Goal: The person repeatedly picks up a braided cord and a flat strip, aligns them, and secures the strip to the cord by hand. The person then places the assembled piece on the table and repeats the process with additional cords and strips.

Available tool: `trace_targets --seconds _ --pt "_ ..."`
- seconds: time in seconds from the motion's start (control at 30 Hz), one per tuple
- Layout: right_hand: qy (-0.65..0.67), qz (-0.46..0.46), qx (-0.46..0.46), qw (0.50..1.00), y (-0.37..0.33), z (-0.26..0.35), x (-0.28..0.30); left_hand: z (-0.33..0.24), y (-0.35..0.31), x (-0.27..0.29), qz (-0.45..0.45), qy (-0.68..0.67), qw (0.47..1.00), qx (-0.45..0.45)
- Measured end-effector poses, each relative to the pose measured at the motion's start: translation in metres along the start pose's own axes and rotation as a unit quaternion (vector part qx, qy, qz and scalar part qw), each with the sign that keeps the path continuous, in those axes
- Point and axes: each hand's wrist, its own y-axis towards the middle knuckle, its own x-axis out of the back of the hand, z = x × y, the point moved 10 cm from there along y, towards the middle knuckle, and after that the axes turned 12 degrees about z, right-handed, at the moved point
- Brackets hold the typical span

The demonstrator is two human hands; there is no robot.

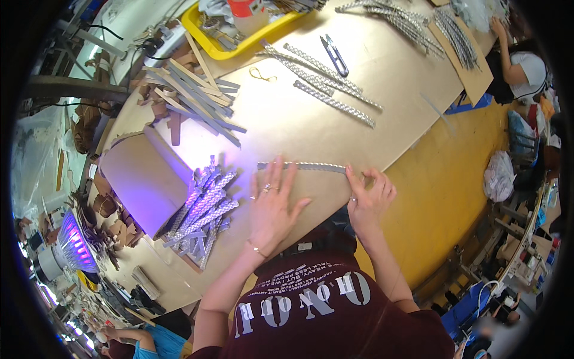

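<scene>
Bright; violet glare from lamp (75, 242) on table (287, 128); fisheye bends edges, dark vignette.

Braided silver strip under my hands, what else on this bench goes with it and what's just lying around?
In hand:
left hand flat on braided silver strip
right hand pinching its end
pile of braided strips

Lying about:
thread snips
yellow tray
rubber band
flat grey strips

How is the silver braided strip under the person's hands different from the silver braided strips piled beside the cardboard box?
The single silver braided strip lies flat and straight on the tan board, with the left hand resting flat beside it and the right hand pinching its end. The piled silver braided strips lie crossed over one another, untouched, in violet light. Both share the same braided, silvery look.
</scene>
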Motion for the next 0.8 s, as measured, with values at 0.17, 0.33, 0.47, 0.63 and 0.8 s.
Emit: trace_targets --seconds 0.17,0.33,0.47,0.63,0.8 --pt "0.03 0.008 0.003 1.0 -0.003 -0.004 -0.002 0.023 -0.009 0.022 -0.121 0.003 0.993 0.009" --pt "0.169 -0.054 -0.029 0.984 0.004 -0.031 0.012 0.008 -0.003 0.04 -0.215 0.035 0.975 -0.047" --pt "0.163 -0.087 -0.021 0.982 0.028 -0.041 0.034 0.005 -0.03 0.048 -0.182 -0.071 0.978 -0.067" --pt "0.04 -0.125 -0.017 0.991 0.088 -0.063 0.048 0.058 -0.123 0.096 -0.322 -0.089 0.94 0.074" --pt "-0.006 -0.11 -0.21 0.971 0.126 -0.191 0.063 0.087 -0.196 0.12 -0.47 -0.002 0.857 0.212"
